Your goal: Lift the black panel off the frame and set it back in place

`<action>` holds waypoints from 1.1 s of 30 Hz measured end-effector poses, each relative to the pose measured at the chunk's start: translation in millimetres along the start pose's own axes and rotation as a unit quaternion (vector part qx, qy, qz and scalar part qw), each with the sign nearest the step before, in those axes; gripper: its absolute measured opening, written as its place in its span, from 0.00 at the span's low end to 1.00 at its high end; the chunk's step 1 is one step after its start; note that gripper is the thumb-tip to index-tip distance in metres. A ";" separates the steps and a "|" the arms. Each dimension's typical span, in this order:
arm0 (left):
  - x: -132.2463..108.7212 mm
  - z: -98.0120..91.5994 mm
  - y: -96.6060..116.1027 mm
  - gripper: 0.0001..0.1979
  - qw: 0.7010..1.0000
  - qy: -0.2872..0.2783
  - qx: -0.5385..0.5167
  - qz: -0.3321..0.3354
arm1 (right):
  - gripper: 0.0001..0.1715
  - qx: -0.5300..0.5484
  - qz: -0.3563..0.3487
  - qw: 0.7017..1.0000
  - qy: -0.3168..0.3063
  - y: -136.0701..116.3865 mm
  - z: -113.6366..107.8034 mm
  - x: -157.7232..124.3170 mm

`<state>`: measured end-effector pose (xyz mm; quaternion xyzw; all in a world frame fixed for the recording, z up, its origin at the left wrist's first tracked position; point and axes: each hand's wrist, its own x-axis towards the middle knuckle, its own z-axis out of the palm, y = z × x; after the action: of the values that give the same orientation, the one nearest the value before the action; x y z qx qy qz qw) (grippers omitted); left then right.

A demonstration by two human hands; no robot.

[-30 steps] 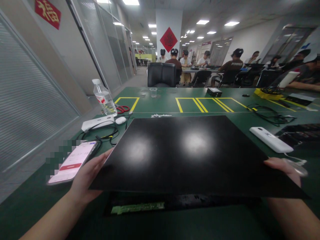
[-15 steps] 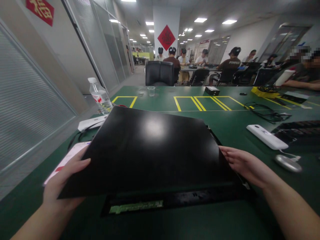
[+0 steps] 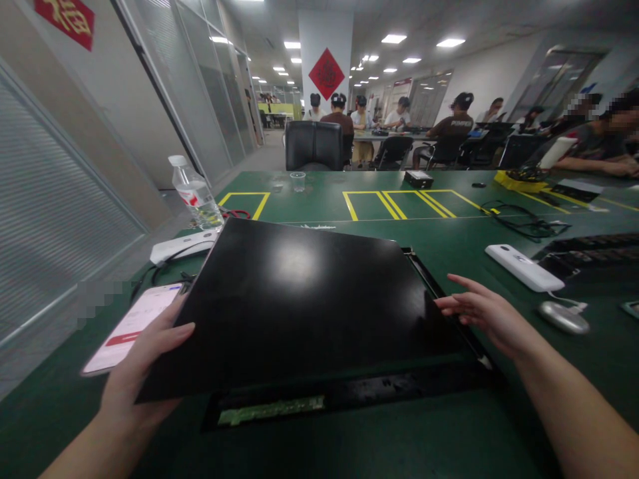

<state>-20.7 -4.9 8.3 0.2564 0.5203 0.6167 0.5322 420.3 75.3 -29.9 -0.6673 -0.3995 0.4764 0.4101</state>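
Observation:
A black, glossy display panel (image 3: 299,306) is held at a tilt, its left side raised above a dark frame (image 3: 379,392) lying on the table. My left hand (image 3: 144,359) grips the panel's left edge, thumb on top and the other fingers hidden underneath. At the right edge my right hand (image 3: 484,319) is open, its fingers stretched out, with fingertips at or very near the panel's side. A green circuit strip (image 3: 272,411) shows along the frame's near edge. The frame's right rail (image 3: 439,293) runs under my right fingers.
On the green table (image 3: 309,203), a phone (image 3: 132,329), a white device (image 3: 182,246) and a water bottle (image 3: 194,196) stand left. To the right are a white power bank (image 3: 524,267), a silver mouse-shaped object (image 3: 564,318) and cables (image 3: 529,223). A plastic cup (image 3: 298,181) is farther back.
The panel has shifted slightly right and lower relative to the frame. My left hand moved right with it. The fingers of my right hand have spread apart.

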 end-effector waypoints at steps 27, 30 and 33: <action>2.7 5.2 -18.3 0.31 0.999 -0.030 0.033 -0.016 | 0.33 -0.097 -0.010 0.994 0.049 8.2 -12.7 16.8; 1.5 6.6 -21.8 0.31 0.998 -0.034 0.042 -0.026 | 0.32 -0.099 -0.013 0.994 0.052 8.6 -16.4 17.9; 2.4 7.4 -25.1 0.32 0.998 -0.043 0.041 -0.032 | 0.32 -0.103 -0.016 0.993 0.053 8.2 -17.9 17.8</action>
<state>-5.3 -2.7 -12.8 0.2875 0.5296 0.5658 0.5629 442.8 85.9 -39.3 -0.7240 -0.4344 0.3900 0.3674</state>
